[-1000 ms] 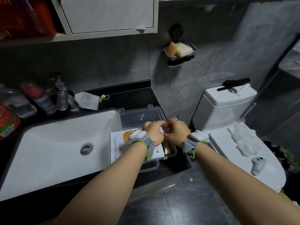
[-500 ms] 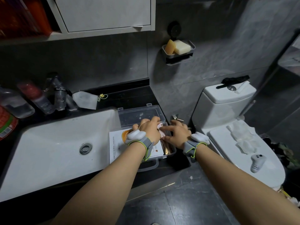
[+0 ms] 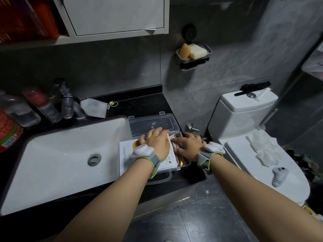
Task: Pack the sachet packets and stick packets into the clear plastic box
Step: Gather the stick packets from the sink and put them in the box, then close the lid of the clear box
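A clear plastic box (image 3: 186, 164) sits on the black counter at the sink's right end, its lid (image 3: 152, 124) hinged open toward the wall. A white sachet packet (image 3: 126, 155) with an orange print lies flat across the box's left side. Pinkish packets (image 3: 176, 139) and gold stick packets (image 3: 181, 160) lie inside on the right. My left hand (image 3: 157, 140) rests palm down on the white sachet packet, fingers spread. My right hand (image 3: 189, 145) lies flat over the pinkish packets, fingers pointing left. What sits under the palms is hidden.
A white sink (image 3: 66, 158) fills the counter to the left. Bottles (image 3: 67, 103) and a white pouch (image 3: 93, 108) stand behind it. On the right is a toilet (image 3: 244, 119), with tissues (image 3: 262, 147) and a small white device (image 3: 279, 175) on its closed lid. A soap dish (image 3: 193, 53) hangs on the wall.
Both hands were raised together over the box, fingers pinched around something small. They have since come down and flattened onto the packets in the box.
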Demonstrator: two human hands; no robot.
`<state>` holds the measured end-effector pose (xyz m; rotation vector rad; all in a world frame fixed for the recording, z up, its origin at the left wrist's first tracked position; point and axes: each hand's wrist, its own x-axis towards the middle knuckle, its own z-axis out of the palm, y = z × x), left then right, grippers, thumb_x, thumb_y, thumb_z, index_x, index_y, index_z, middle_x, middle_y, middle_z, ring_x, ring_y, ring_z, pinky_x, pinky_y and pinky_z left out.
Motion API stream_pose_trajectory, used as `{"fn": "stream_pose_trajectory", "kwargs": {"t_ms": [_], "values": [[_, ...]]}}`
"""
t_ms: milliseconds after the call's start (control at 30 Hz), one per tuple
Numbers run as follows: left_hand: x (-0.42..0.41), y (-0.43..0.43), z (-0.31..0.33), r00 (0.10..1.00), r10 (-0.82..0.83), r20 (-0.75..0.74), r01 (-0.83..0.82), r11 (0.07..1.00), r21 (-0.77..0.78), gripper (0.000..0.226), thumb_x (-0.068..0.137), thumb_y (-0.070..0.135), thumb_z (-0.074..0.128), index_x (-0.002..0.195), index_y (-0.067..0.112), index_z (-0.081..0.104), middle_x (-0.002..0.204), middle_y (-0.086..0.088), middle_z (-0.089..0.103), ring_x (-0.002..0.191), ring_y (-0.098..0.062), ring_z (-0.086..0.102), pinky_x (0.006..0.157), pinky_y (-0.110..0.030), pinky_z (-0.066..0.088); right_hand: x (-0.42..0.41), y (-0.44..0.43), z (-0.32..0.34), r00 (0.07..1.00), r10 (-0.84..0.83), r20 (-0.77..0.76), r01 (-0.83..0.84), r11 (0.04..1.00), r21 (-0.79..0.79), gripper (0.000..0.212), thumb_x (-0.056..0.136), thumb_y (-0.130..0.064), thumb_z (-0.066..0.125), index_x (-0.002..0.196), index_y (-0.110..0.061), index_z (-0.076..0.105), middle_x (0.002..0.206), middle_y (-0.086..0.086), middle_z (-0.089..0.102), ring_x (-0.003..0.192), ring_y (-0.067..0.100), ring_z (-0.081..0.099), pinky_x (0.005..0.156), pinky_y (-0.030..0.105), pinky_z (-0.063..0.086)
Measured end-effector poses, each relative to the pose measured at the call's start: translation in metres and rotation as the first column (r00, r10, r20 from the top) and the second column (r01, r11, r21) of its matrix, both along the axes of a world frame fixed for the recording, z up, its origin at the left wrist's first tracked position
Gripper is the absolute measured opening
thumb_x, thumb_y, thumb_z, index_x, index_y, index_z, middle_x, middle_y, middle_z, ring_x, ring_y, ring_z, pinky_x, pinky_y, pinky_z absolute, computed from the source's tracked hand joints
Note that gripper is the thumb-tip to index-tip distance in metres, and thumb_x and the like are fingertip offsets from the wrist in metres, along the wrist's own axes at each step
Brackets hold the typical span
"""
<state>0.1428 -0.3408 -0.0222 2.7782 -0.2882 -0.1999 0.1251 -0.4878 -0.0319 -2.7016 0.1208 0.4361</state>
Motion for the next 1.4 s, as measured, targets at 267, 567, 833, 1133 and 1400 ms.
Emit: {"fn": "stream_pose_trajectory", "kwargs": {"t_ms": [267, 567, 833, 1133, 1400], "values": [[-0.004, 0.042, -0.002, 0.946, 0.325, 0.003, -0.324, 0.941, 0.095, 0.053, 0.094, 0.044, 0.035, 0.145, 0.031, 0.028, 0.161, 0.000, 0.013, 0.148, -0.026, 0.009, 0.115, -0.054, 0.012, -0.002, 0.004, -0.003, 0.966, -0.111, 0.233, 0.064, 0.978, 0.201, 0.032, 0.088, -0.034, 0.056, 0.120, -0.041, 0.059, 0.147, -0.003, 0.040, 0.138, 0.026, 0.029, 0.111, 0.044, 0.027], [-0.014, 0.043, -0.014, 0.963, 0.263, -0.059, -0.244, 0.943, 0.228, 0.063, 0.096, 0.053, 0.018, 0.152, 0.028, 0.006, 0.163, -0.004, -0.005, 0.150, -0.028, -0.009, 0.116, -0.060, -0.004, 0.004, 0.011, -0.012, 0.978, -0.062, 0.201, 0.048, 0.996, 0.074, 0.031, 0.085, -0.042, 0.057, 0.116, -0.039, 0.062, 0.156, -0.005, 0.025, 0.145, 0.029, 0.014, 0.116, 0.050, 0.021], [-0.013, 0.042, -0.015, 0.967, 0.248, -0.053, -0.227, 0.940, 0.256, 0.064, 0.095, 0.056, 0.014, 0.152, 0.029, 0.002, 0.163, -0.003, -0.009, 0.150, -0.028, -0.013, 0.115, -0.060, -0.009, 0.010, 0.012, -0.013, 0.958, -0.154, 0.241, 0.087, 0.959, 0.269, 0.032, 0.088, -0.027, 0.055, 0.120, -0.030, 0.061, 0.146, 0.004, 0.043, 0.137, 0.028, 0.033, 0.113, 0.045, 0.030], [0.019, 0.067, -0.007, 0.877, 0.461, -0.135, -0.461, 0.887, 0.036, 0.066, 0.094, 0.051, 0.033, 0.150, 0.022, 0.016, 0.160, -0.013, 0.008, 0.145, -0.037, 0.018, 0.117, -0.052, 0.017, 0.038, 0.006, -0.004, 0.892, -0.452, -0.006, 0.340, 0.661, 0.669, 0.039, 0.092, -0.005, 0.047, 0.131, -0.008, 0.045, 0.130, 0.018, 0.057, 0.106, 0.023, 0.055, 0.097, 0.031, 0.041], [0.035, 0.074, 0.000, 0.843, 0.485, -0.232, -0.527, 0.831, -0.177, 0.067, 0.096, 0.035, 0.044, 0.150, 0.015, 0.012, 0.151, -0.021, 0.030, 0.130, -0.044, 0.041, 0.108, -0.048, 0.036, 0.049, 0.008, -0.001, 0.881, -0.471, -0.048, 0.375, 0.632, 0.678, 0.042, 0.093, -0.010, 0.050, 0.135, -0.009, 0.043, 0.131, 0.020, 0.052, 0.108, 0.023, 0.050, 0.099, 0.030, 0.039]]}}
